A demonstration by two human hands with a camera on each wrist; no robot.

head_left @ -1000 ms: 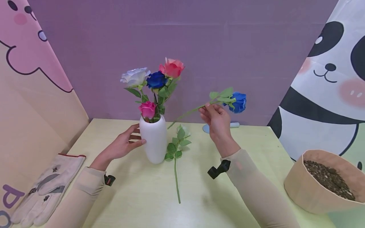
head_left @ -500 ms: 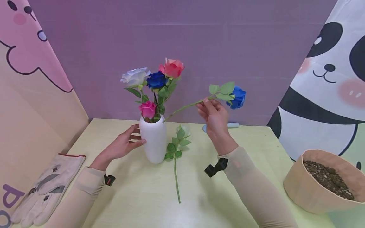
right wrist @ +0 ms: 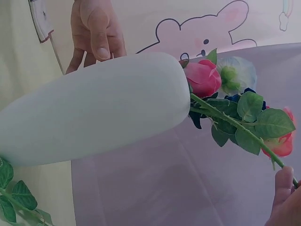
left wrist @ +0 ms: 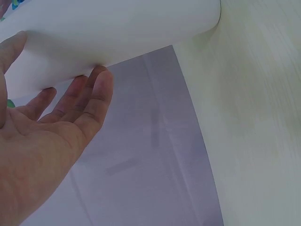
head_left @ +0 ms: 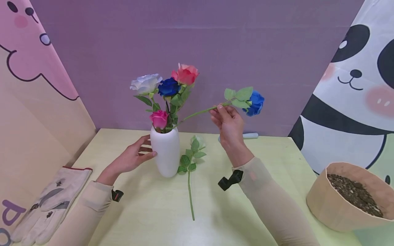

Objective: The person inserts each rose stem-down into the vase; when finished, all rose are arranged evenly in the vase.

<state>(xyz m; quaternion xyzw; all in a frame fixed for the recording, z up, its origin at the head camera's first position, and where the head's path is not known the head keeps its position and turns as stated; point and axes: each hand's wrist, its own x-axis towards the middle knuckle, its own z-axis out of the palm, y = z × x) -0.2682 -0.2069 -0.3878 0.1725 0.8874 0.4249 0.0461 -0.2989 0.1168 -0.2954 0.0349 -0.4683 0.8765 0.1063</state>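
Note:
A white vase (head_left: 166,153) stands upright, holding a white rose (head_left: 146,84), a dark blue rose (head_left: 169,87), a coral rose (head_left: 186,74) and a pink rose (head_left: 159,119). My left hand (head_left: 135,155) holds the vase from its left side, thumb on the front and fingers behind. In the left wrist view, the fingertips (left wrist: 101,77) meet the vase wall. My right hand (head_left: 231,126) pinches the stem of a lighter blue rose (head_left: 255,103) just below its leaves. That rose leans far right, with its stem's lower end at the vase mouth.
Another white rose (head_left: 193,164) lies on the table (head_left: 147,212) right of the vase. A hand trowel (head_left: 250,135) lies partly hidden behind my right hand. Work gloves (head_left: 52,205) lie at the left, and a tan pot of soil (head_left: 332,205) stands at the right.
My right hand has moved left and slightly up, bringing the blue rose's stem end from beside the vase to its mouth. My left hand stays on the vase.

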